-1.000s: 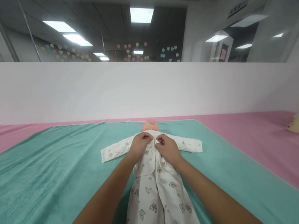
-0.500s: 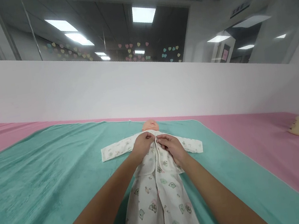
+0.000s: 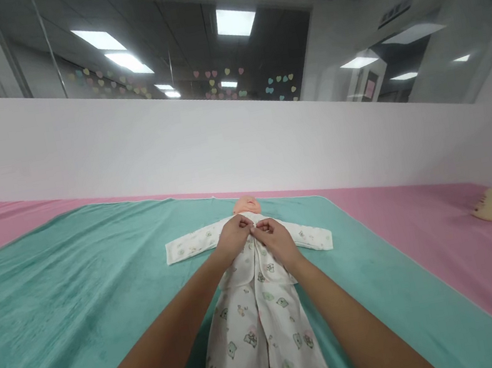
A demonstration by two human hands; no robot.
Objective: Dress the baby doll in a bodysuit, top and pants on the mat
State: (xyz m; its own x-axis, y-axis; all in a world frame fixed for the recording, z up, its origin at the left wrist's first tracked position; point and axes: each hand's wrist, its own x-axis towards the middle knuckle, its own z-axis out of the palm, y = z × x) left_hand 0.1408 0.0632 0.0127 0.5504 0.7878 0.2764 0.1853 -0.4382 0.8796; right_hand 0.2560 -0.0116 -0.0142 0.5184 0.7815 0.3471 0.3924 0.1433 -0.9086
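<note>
The trousers [image 3: 249,336] run off the bottom edge. Forearms [image 3: 158,336] converge on the top [image 3: 242,270], spread over the green sheet [image 3: 102,285]. Left hand [image 3: 235,236] and right hand [image 3: 280,242] pinch its upper front, fingers narrow and nearly meeting, hiding the exact spot gripped. Half a second ago the right fingers were straighter; now they curl inward. Beyond lies the doll [image 3: 246,205], mostly hidden.
</note>
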